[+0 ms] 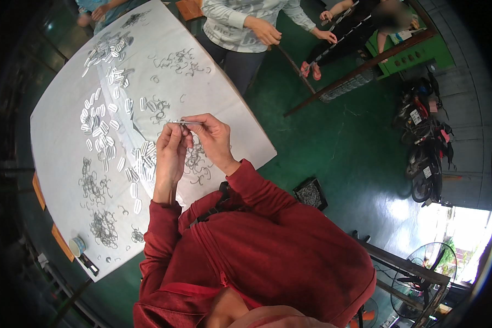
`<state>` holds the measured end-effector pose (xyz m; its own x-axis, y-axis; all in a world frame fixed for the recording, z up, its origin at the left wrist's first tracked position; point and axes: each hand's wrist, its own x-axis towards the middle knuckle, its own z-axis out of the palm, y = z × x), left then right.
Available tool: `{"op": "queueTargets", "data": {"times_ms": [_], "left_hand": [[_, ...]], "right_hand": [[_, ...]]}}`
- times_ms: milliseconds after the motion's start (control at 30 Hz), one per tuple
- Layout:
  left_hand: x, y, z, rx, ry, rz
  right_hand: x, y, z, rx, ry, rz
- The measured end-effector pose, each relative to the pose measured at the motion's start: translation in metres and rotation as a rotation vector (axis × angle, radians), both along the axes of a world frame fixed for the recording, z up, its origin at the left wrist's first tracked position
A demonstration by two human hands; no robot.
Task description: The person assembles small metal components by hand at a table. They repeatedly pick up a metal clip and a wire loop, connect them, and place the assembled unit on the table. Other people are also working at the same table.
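A broad white table [60, 142], its edges bowed, spreads left of the left hand and out beyond both hands. Brown wooden stools [63, 242] show past its edge, well left of the left hand. Left of that hand and nearer the body, a short pale cylinder with a bluish band [77, 247] sits at the table's corner. Thin, dark, curved wire pieces [94, 183] lie in loose heaps left of the left hand, beyond it and beneath the hands. White oblong pieces with dark stripes [95, 117] scatter from beside the left wrist to the far end, where a person in blue [98, 11] stands.

The left hand [170, 150] pinches a slim pale strip [189, 122] between thumb and fingers; the right hand [214, 139] grips it too, close beside.

Beyond the right hand stands a person in a pale patterned top [232, 19]. To its right are a black tray of greyish bits [321, 192], the glossy green floor [355, 142], a person in dark clothes [344, 41], a green cabinet [421, 57], parked motorbikes [423, 158], a round black fan [419, 282] and a bright doorway [464, 232].
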<state>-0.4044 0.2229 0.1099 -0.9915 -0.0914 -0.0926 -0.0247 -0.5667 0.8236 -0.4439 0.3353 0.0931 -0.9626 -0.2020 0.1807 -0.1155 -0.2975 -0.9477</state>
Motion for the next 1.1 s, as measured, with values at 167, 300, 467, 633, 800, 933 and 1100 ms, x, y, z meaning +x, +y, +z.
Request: {"op": "queueTargets", "data": {"times_ms": [167, 300, 467, 633, 800, 933, 1100], "left_hand": [[-0.004, -0.003, -0.008, 0.026, -0.026, -0.026], [-0.008, 0.001, -0.020, 0.026, -0.034, 0.069], [-0.005, 0.004, -0.035, -0.155, -0.023, 0.202], [-0.004, 0.012, -0.029, -0.286, 0.001, 0.282], [-0.006, 0.011, -0.023, -0.541, 0.066, 0.253], [-0.010, 0.012, -0.016, -0.593, 0.086, 0.202], [-0.015, 0.011, -0.021, -0.638, 0.086, 0.170]], "right_hand": [[-0.005, -0.005, -0.007, 0.001, -0.037, -0.049], [-0.017, -0.002, -0.007, 0.318, 0.274, -0.062], [-0.012, -0.010, -0.007, 0.287, 0.287, -0.086], [-0.010, -0.014, -0.011, 0.257, 0.294, -0.130], [-0.009, -0.009, -0.006, 0.210, 0.197, -0.104], [-0.014, -0.005, -0.010, 0.208, 0.142, -0.103], [-0.018, -0.003, -0.019, 0.182, 0.017, -0.061]]}}
